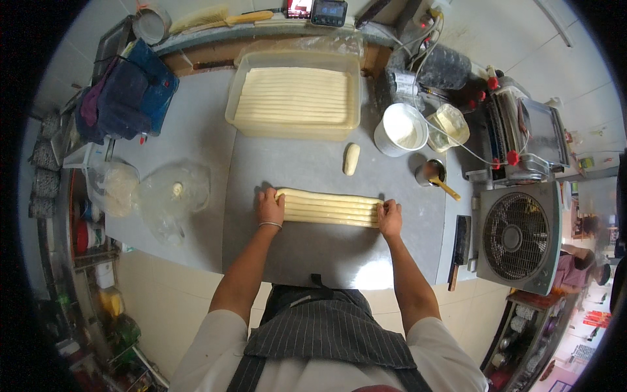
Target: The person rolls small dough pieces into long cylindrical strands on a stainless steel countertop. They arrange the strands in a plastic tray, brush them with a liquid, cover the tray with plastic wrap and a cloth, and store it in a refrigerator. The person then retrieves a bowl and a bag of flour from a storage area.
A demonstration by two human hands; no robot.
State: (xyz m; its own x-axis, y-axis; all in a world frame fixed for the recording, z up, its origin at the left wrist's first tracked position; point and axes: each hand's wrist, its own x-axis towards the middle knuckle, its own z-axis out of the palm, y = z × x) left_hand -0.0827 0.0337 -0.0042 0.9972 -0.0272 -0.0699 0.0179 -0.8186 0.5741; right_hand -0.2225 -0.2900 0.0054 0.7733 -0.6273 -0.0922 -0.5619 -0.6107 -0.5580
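Observation:
Several long pale dough strips (330, 208) lie side by side on the grey worktop (303, 255), with a glossy surface. My left hand (271, 208) holds their left ends, thumb on the near side of the top strip. At the right ends, my right hand (390, 219) has its fingertips closed on the dough. Beyond the strips lies a short, thick dough piece (351, 159). A translucent plastic tub (294, 131) behind it holds many more strips laid in parallel rows.
A white bucket of flour (392, 142), a tub (455, 125) and a metal cup (422, 175) with a yellow-handled brush (448, 190) stand right. A cleaver (461, 240) lies by a box fan (519, 237). Plastic bags (179, 210) lie left. A person (573, 269) is at far right.

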